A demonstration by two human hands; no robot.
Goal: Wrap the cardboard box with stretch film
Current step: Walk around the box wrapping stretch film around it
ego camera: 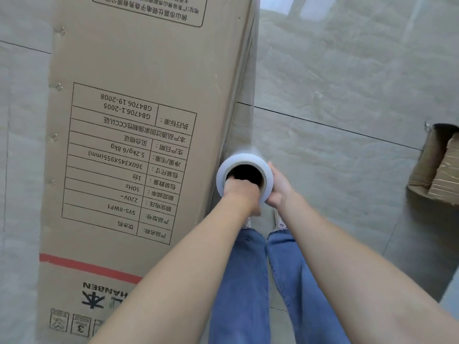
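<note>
A tall brown cardboard box [139, 70] with printed black tables and a red stripe fills the left half of the view. A white roll of stretch film [222, 175] stands upright against the box's right edge. My left hand [242, 192] has its fingers pushed into the roll's dark core. My right hand [279, 186] grips the roll's outer side. A sheet of clear film [244, 90] runs from the roll up along the box's right side face.
Grey floor tiles [347, 83] lie to the right. A smaller taped cardboard box [437, 167] sits open at the right edge. My legs in blue jeans [248, 281] and my shoes stand just below the roll.
</note>
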